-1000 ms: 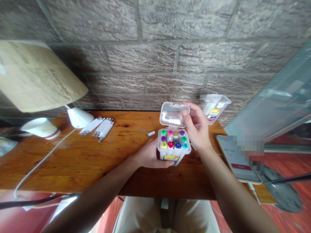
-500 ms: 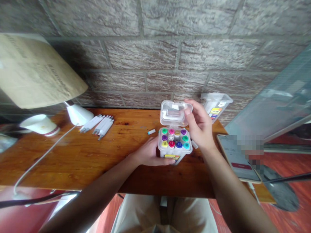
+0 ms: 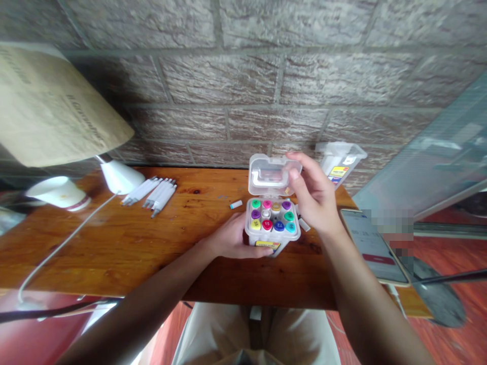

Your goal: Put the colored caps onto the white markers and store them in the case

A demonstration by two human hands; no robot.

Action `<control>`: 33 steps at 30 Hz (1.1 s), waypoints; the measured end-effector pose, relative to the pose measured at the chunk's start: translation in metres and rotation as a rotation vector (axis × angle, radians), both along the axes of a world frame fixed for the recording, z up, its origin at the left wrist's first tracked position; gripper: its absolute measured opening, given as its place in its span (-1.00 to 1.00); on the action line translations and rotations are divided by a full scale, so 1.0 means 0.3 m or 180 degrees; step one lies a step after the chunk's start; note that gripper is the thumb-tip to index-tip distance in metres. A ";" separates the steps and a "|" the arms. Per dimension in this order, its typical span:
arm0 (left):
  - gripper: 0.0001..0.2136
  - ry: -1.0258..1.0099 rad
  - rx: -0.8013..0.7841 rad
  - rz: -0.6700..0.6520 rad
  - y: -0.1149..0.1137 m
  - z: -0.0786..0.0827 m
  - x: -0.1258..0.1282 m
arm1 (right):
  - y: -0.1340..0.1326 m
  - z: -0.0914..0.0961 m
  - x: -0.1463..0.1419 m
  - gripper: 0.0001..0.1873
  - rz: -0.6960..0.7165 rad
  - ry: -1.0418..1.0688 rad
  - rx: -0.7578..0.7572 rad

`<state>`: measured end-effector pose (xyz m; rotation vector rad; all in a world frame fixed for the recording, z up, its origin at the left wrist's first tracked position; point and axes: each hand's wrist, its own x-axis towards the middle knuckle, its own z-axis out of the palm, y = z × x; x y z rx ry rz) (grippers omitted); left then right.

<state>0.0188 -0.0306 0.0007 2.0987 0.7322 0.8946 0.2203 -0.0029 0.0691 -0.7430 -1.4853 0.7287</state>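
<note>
A clear plastic marker case (image 3: 272, 238) stands on the wooden table (image 3: 125, 248), full of markers with coloured caps (image 3: 272, 217). My left hand (image 3: 232, 239) is wrapped round the case's left side and front. The hinged lid (image 3: 271, 175) stands raised behind the markers. My right hand (image 3: 314, 197) pinches the lid's right edge between thumb and fingers. Several white markers (image 3: 150, 192) lie in a row at the back left of the table. A small white cap (image 3: 236, 204) lies just behind the case.
A second clear case (image 3: 338, 159) leans against the brick wall at the back right. A phone (image 3: 375, 246) lies at the table's right edge. A white lamp base (image 3: 119, 176) with its cord (image 3: 57, 251), and a white cup (image 3: 57, 192), sit at the left.
The lid has tipped a little further forward over the markers under my right hand. My left hand keeps the same grip on the case.
</note>
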 end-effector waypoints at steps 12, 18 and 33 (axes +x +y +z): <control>-0.53 0.0000 0.0015 -0.0063 -0.001 0.001 -0.001 | -0.006 -0.021 -0.029 -0.28 0.1095 0.0355 -0.0430; -0.52 -0.0064 0.0120 -0.0076 -0.001 -0.003 -0.002 | 0.025 -0.036 -0.008 -0.41 0.1285 0.0221 -0.0230; -0.55 -0.0049 0.0014 -0.0043 0.001 -0.008 -0.003 | 0.019 -0.028 0.000 -0.54 0.1158 0.0095 0.0027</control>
